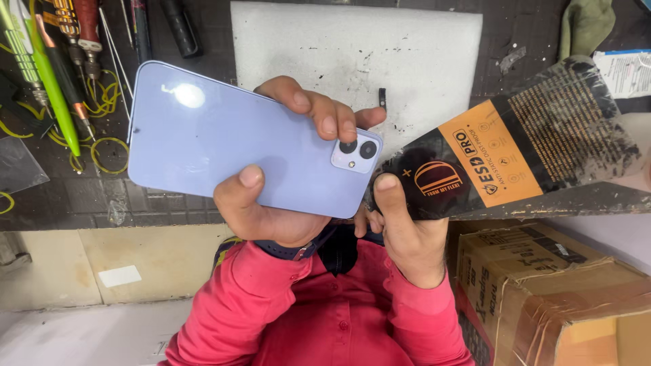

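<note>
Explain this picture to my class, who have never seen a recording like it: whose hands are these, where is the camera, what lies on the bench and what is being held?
There is no machine here. The one picture comes from a camera worn on a person's head, looking down at their own bare hands and red sleeves.

The left hand grips a lilac phone, back side up, so its two camera lenses show. The right hand pinches the end of a black and orange packet that reaches off to the right.

Beyond them lies a dark work mat with a smudged white pad. Screwdrivers and tweezers and yellow rubber bands lie at the upper left. A taped cardboard box sits at the lower right.
</note>
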